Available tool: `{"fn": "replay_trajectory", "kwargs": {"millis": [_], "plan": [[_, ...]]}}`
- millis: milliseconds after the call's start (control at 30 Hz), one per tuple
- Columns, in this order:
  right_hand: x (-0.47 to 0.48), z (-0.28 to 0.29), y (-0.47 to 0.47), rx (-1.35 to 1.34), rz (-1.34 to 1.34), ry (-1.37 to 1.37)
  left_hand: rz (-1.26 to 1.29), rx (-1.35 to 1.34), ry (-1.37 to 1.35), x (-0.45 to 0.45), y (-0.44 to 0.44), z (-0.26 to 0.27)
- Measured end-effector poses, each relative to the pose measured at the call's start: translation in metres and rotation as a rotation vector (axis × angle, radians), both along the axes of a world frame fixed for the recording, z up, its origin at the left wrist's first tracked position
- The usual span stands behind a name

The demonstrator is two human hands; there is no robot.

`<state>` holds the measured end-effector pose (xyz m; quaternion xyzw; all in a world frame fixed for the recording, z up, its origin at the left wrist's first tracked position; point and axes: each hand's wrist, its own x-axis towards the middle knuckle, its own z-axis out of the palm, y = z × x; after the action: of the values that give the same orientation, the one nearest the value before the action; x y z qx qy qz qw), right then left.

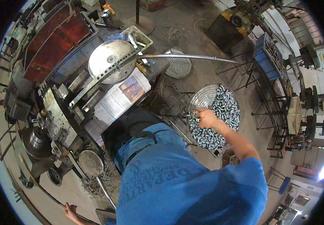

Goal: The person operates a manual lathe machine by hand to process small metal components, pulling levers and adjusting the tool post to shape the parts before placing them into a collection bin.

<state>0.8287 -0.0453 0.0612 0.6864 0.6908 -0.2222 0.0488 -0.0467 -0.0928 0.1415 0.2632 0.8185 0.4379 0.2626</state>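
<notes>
My right hand (207,118) reaches into a round perforated metal tray (202,97), fingertips among short shiny metal sleeves (226,108). One small piece lies right at its fingertips, and I cannot tell whether they grip it. The sleeves heap over the tray's right and near sides, while bare perforated metal shows at its upper left. Far off at the lower left is my left hand (71,213), beside a long dark bar (48,192). Whether its fingers close on that bar is unclear. Left of my legs stands a machine with a round metal chuck (37,137).
A bench carries a large metal disc (110,60), a drilled flat bar (103,77) and a newspaper (122,94). A long bright rod (184,56) juts rightward above a second perforated disc (178,66). Metal shavings (98,182) litter the floor. A blue crate (267,57) stands right.
</notes>
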Motion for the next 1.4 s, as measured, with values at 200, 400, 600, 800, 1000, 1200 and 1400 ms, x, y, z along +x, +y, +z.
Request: {"fn": "replay_trajectory", "kwargs": {"millis": [200,400,600,800,1000,1200,1400], "plan": [[-0.031,0.001,0.016,-0.002,0.135,-0.032,-0.028,-0.066,0.042,0.017,0.012,0.013],[-0.010,-0.022,0.022,0.016,-0.038,-0.089,-0.038,-0.051,0.008,-0.004,0.008,0.002],[-0.009,0.012,0.047,0.264,-0.258,0.236,-0.273,-0.534,0.848,0.029,0.005,0.039],[-0.124,0.138,0.132,0.590,0.224,0.756,-0.322,0.138,0.291,0.181,0.091,0.135],[-0.271,0.205,0.177,0.743,0.804,0.806,-0.859,0.236,0.126,0.348,0.185,0.147],[-0.322,0.222,0.181,0.766,0.991,0.762,-0.892,0.308,-0.366,0.367,0.182,0.129],[-0.345,0.213,0.183,0.770,1.051,0.769,-0.795,0.386,-0.603,0.351,0.179,0.112]]}}
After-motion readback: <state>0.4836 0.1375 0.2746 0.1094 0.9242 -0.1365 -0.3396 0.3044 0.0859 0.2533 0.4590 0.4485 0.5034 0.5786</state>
